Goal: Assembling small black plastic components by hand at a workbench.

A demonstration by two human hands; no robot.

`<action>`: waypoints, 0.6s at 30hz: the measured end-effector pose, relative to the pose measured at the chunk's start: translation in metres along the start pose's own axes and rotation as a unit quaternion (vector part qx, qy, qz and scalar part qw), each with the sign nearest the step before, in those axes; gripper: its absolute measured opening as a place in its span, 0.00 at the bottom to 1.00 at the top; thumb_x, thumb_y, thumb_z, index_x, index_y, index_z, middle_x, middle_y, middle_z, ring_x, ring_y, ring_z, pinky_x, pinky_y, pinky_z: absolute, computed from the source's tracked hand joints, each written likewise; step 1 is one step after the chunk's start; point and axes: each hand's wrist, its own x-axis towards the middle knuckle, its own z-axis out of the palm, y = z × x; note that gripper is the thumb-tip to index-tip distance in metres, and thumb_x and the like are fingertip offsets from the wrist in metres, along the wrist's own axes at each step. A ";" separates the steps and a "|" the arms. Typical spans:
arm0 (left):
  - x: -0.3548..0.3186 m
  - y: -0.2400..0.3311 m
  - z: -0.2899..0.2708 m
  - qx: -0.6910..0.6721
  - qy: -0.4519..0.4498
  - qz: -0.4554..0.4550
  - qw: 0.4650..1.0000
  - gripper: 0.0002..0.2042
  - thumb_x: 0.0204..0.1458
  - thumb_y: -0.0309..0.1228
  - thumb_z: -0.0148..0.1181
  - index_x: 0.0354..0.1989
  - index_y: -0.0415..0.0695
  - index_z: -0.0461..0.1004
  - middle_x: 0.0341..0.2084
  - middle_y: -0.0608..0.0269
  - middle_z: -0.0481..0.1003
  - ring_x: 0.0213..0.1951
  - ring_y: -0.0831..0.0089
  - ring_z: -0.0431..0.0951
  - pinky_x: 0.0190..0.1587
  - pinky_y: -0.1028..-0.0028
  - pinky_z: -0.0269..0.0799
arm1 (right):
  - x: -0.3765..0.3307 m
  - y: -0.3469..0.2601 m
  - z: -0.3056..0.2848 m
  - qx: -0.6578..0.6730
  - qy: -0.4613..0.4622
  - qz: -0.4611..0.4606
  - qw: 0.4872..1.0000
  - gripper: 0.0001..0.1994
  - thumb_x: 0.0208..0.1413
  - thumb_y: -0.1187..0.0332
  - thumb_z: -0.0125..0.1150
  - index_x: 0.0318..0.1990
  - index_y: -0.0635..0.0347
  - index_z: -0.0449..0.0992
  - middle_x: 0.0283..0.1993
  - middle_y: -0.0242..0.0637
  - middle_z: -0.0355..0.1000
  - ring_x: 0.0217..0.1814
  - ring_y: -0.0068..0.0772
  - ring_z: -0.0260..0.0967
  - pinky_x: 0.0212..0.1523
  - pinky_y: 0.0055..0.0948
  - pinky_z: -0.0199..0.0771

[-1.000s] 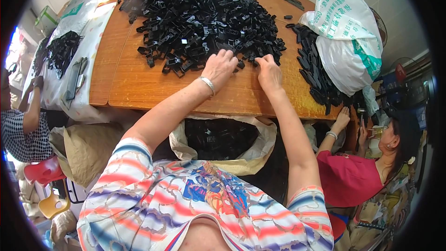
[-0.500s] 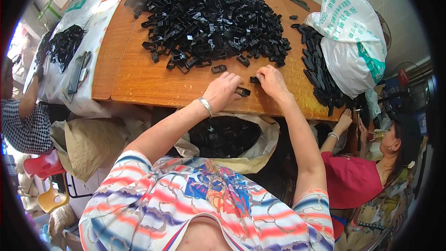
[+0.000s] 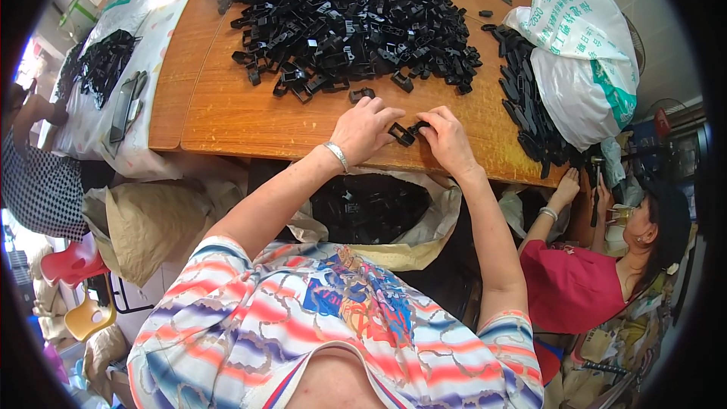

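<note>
1. One open black piece (image 3: 400,135) is sitting just above frame centre, left hand (image 3: 362,132) fingers gripping its near end.
2. Right hand (image 3: 450,142) fingers are pinching a small black part (image 3: 418,126), seemingly touching it.
3. Judgement: aligning squarely is mattering more than pressing.

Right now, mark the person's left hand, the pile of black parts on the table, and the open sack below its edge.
left hand (image 3: 359,134): head view, back of the hand
pile of black parts (image 3: 352,30): head view, middle of the heap
open sack (image 3: 401,257): head view, rim nearest the wearer
</note>
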 end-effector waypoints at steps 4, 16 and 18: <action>0.000 -0.004 0.003 0.021 -0.015 0.030 0.999 0.14 0.42 0.28 0.68 0.39 0.47 0.78 0.34 0.62 0.72 0.42 0.59 0.71 0.45 0.65 0.72 | -0.002 -0.005 -0.004 0.007 -0.019 -0.004 1.000 0.13 0.50 0.79 0.63 0.46 0.64 0.77 0.43 0.47 0.71 0.46 0.51 0.72 0.46 0.40 0.74; 0.001 -0.007 0.004 0.019 -0.033 0.006 0.999 0.13 0.42 0.30 0.69 0.38 0.44 0.78 0.36 0.61 0.73 0.44 0.60 0.71 0.47 0.65 0.72 | -0.006 -0.032 0.012 0.008 0.049 -0.015 0.999 0.12 0.45 0.78 0.68 0.40 0.62 0.79 0.37 0.43 0.71 0.37 0.48 0.73 0.37 0.38 0.75; -0.001 -0.006 0.004 0.019 -0.034 0.002 0.999 0.13 0.42 0.31 0.69 0.38 0.44 0.78 0.36 0.61 0.73 0.44 0.60 0.72 0.47 0.65 0.72 | -0.006 -0.032 0.012 0.003 0.039 -0.022 0.999 0.12 0.46 0.78 0.68 0.40 0.62 0.79 0.36 0.43 0.70 0.37 0.48 0.73 0.37 0.39 0.75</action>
